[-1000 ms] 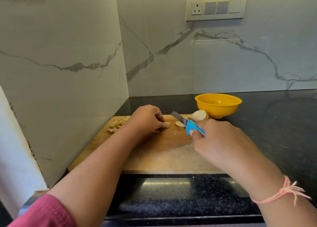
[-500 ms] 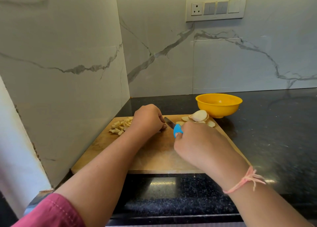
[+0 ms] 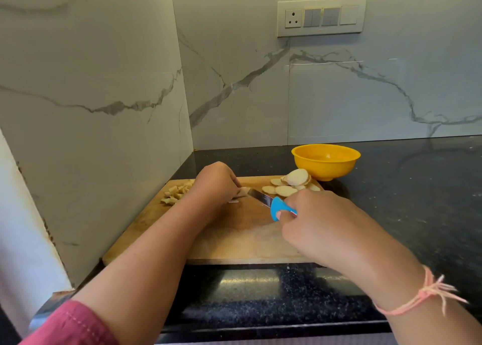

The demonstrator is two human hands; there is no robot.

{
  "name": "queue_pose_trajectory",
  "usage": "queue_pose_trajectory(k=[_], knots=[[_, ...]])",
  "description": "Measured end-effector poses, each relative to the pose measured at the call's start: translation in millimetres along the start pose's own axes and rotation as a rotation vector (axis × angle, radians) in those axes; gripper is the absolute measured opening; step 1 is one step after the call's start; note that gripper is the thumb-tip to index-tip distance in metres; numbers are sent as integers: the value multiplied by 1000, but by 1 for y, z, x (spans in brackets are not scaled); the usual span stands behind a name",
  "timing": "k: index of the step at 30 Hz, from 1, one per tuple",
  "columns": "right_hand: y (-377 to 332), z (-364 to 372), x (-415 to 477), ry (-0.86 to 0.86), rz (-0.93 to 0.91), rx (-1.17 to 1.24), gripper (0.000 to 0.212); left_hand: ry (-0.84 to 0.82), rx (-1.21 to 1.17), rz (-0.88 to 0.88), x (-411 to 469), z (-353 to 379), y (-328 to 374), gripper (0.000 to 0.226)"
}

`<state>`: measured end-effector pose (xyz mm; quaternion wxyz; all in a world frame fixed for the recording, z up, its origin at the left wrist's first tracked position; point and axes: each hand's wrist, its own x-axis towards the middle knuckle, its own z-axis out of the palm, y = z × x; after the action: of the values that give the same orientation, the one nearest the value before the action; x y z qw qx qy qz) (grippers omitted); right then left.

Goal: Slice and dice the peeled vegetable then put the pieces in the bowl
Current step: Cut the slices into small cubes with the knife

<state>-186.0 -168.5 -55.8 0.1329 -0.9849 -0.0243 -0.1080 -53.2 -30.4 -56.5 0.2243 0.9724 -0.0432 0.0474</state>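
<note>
The marble wall (image 3: 365, 97) forms a corner behind the work area. The black counter (image 3: 417, 201) runs from that corner to the near edge. A wooden board (image 3: 234, 235) lies flat on the counter, with its left edge near the side wall. The left hand (image 3: 215, 181) is at the far centre of the board, knuckles up, fingers curled down onto a pale piece (image 3: 242, 191) of the vegetable and pinning it to the board. The right hand (image 3: 320, 219) is over the right half of the board, fingers wrapped around the blue handle of the knife (image 3: 258, 196). The blade points left and away from the person, and its tip meets the piece just beside the left fingertips. A yellow bowl (image 3: 326, 162) stands upright on the counter, just beyond the far right corner of the board. A switch plate (image 3: 321, 16) is mounted on the back wall above the bowl. A pink sleeve (image 3: 70, 324) covers the left upper arm at the bottom edge. Uncut round slices (image 3: 285, 190) lie overlapped at the far right of the board, between the knife and the bowl. Diced bits (image 3: 177, 192) are heaped at the far left of the board, just left of the left wrist. A pink thread (image 3: 427, 292) is tied around the right wrist.
</note>
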Motion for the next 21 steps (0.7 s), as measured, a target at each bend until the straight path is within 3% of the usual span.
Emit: queue_pose_trajectory(k=[10,18,21], knots=[[-18,12,9,-10,2,46,40,77,-66,-11,1,1,-6,37],[-31,11,15,-37,-32,-8,11,83,-72,-13,0,0,-4,32],[-33,11,15,-20,-76,-35,14,84,-69,-16,0,1,-3,30]])
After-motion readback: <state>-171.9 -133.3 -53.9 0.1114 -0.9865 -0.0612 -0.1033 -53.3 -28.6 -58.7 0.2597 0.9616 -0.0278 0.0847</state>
